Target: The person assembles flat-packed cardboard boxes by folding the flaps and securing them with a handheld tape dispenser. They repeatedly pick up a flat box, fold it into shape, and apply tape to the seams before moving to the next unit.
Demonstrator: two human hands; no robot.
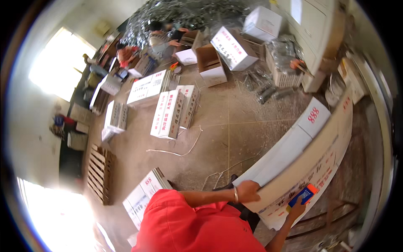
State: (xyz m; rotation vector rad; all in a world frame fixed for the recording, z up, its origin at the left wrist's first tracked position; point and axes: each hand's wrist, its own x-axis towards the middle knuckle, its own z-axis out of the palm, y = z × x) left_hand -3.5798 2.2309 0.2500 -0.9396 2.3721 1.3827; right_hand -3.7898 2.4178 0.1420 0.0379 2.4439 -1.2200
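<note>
Left hand (247,191) pinching the near corner of a long flat cardboard sheet (302,155) — fingers clamped over the edge, sheet stretching away up and to the right. Right hand (297,208) pressing an orange-cased handheld device (306,194) against the sheet's printed face, fingers wrapped around it.

Risk, judged: holding such a long sheet by one corner only, far end possibly sagging or creasing; device possibly slipping if the sheet flexes (grip on it looking light). Loose strapping strips (180,152) lying on the dusty floor (235,109) near the feet — possibly tripping.

Hidden: lower body covered by the red shirt (189,227); sheet's underside not showing. Farther off, flat carton stacks (170,113), then open boxes (212,65). People (157,35) at the far end too small to read; windows blown out.
</note>
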